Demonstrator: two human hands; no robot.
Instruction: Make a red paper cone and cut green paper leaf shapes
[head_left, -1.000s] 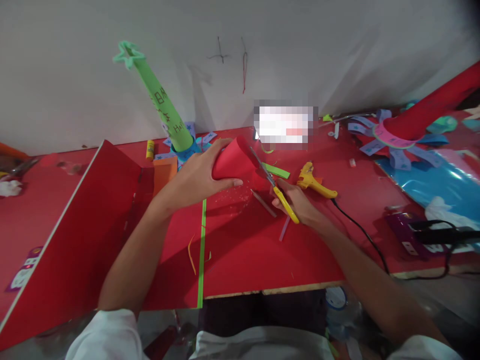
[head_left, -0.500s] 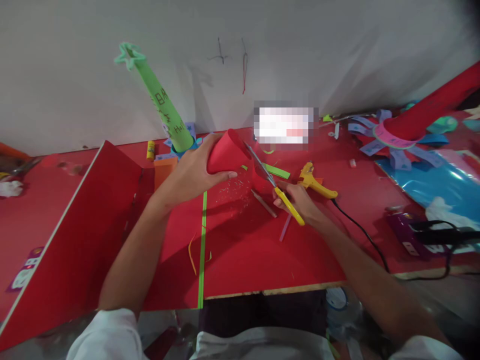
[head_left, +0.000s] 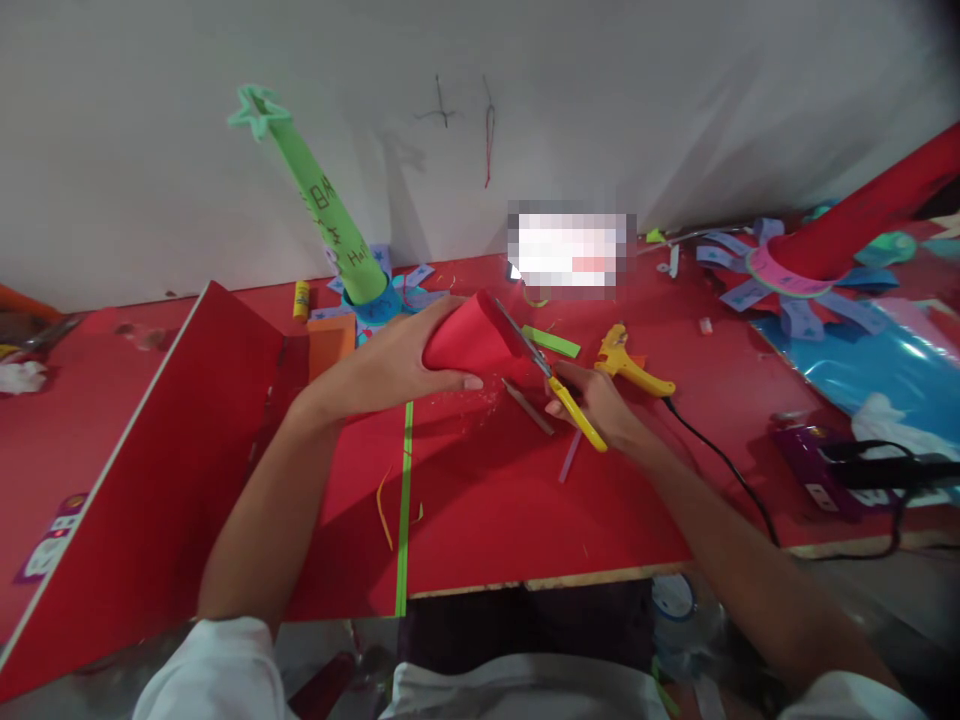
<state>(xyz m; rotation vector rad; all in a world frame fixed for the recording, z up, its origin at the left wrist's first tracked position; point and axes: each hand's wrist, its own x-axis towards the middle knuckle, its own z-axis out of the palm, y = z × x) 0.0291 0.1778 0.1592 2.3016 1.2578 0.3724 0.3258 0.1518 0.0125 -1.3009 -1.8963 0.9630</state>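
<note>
A curled piece of red craft paper or foam is gripped in my left hand, thumb in front and fingers behind. My right hand is closed around yellow-handled scissors. Their metal blades point up and left, lying against the right edge of the red piece. How far the blades are apart cannot be made out. Below, a pencil-like stick rests on the red table, with a pale purple strip near it.
To the right lies a yellow glue gun with a black cord. A green paper tower stands behind my left hand. A red folded board rises at left. A purple box sits at far right, beside blue sheets.
My left hand has come down and slightly right with the red piece, uncovering more of the green tower's base. My right hand and the scissors have barely moved.
</note>
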